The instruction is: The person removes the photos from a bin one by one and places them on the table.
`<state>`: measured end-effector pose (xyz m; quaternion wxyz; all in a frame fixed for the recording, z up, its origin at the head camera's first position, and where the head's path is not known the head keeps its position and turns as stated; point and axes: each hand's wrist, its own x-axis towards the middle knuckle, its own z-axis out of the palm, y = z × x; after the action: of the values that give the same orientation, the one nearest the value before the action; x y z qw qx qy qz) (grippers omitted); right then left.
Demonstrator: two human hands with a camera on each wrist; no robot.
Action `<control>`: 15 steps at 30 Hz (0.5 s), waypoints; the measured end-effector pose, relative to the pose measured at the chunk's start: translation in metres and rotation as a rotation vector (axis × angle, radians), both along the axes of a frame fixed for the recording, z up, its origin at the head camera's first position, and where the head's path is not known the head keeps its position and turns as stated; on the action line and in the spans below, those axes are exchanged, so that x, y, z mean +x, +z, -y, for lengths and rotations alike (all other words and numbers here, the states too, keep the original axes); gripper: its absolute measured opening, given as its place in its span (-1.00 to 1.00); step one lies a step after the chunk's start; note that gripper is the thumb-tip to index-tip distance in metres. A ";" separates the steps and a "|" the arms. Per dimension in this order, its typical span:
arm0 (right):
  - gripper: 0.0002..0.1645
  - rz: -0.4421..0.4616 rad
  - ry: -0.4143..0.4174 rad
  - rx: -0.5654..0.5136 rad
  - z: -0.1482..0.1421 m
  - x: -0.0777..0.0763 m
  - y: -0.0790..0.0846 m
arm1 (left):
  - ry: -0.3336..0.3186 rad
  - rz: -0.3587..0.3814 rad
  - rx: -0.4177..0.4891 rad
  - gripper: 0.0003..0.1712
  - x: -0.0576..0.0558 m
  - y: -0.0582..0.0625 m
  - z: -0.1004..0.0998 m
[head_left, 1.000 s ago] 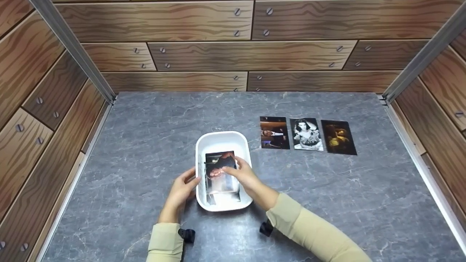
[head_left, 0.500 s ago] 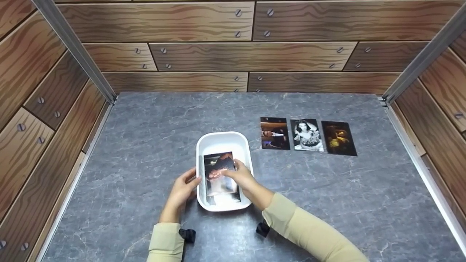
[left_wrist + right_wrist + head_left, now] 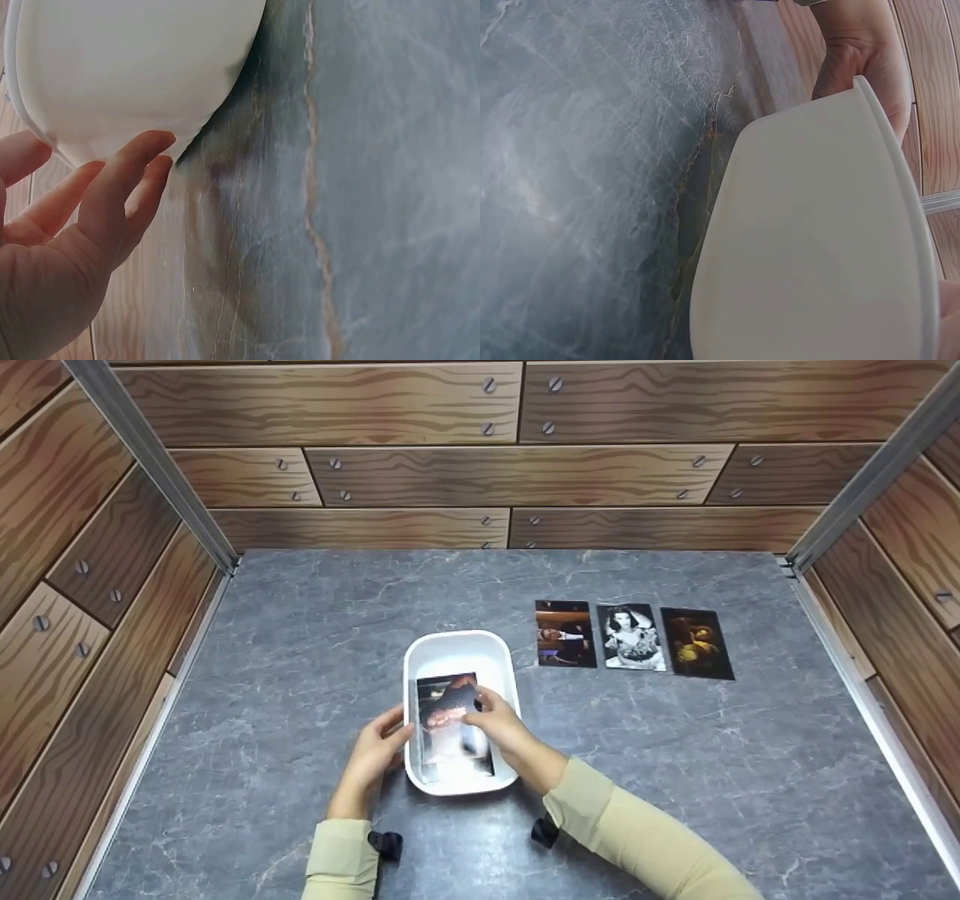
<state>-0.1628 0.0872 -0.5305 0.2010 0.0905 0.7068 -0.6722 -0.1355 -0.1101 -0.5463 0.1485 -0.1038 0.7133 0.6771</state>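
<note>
A white plastic tub (image 3: 459, 643) stands on the grey marbled table, with printed photos (image 3: 442, 739) lying in it, one over another. My left hand (image 3: 379, 746) holds the tub's left side. In the left wrist view its thumb (image 3: 26, 156) is at the rim and its fingers (image 3: 124, 176) lie along the outer wall (image 3: 127, 60). My right hand (image 3: 504, 725) reaches over the tub's right side and pinches the photos near their right edge, thumb on top; the fingertips are partly hidden. In the right wrist view the tub's wall (image 3: 817, 225) hides the photos and most of that hand.
To the right of the tub, three photos lie in a row: a brownish one (image 3: 566, 634), a black-and-white portrait (image 3: 631, 637) and a dark one with yellow (image 3: 697, 643). Wood-patterned panels (image 3: 420, 472) wall the table at the back and both sides.
The top photo in the tub has slid a little left, showing more of the photo beneath at its right. My right thumb has shifted slightly. My left hand and the tub stay put.
</note>
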 end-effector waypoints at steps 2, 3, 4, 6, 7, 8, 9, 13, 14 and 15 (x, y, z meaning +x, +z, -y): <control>-0.10 0.004 0.002 -0.007 0.000 0.000 0.001 | -0.001 0.001 0.009 -0.40 0.000 0.000 0.000; -0.11 0.003 0.001 -0.007 -0.001 0.000 0.000 | -0.001 0.002 0.012 -0.40 0.000 0.000 0.000; -0.12 -0.003 -0.002 -0.005 -0.001 0.000 0.000 | 0.000 0.002 0.014 -0.40 0.000 0.000 0.000; -0.18 -0.054 -0.031 -0.013 -0.002 -0.004 -0.015 | 0.003 0.003 0.013 -0.40 0.000 -0.001 0.000; -0.20 -0.062 -0.049 -0.005 -0.002 -0.003 -0.014 | 0.004 0.002 0.013 -0.40 0.000 -0.001 0.001; -0.22 -0.078 -0.068 0.001 -0.001 -0.003 -0.016 | 0.005 0.003 0.014 -0.40 0.000 -0.001 0.001; -0.23 -0.090 -0.083 0.005 -0.001 -0.003 -0.016 | 0.006 0.003 0.009 -0.40 -0.001 -0.002 0.001; -0.19 -0.088 -0.143 -0.032 0.002 0.001 -0.005 | 0.004 -0.006 -0.006 -0.39 0.000 -0.001 0.001; -0.19 -0.093 -0.147 -0.045 0.002 0.001 -0.006 | 0.003 -0.008 -0.005 -0.39 0.000 0.000 0.001; -0.19 -0.091 -0.150 -0.056 0.002 0.001 -0.005 | 0.001 -0.013 -0.009 -0.39 0.000 0.000 0.002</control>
<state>-0.1618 0.0850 -0.5354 0.1204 0.1068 0.6874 -0.7082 -0.1353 -0.1117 -0.5460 0.1433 -0.1005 0.7171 0.6747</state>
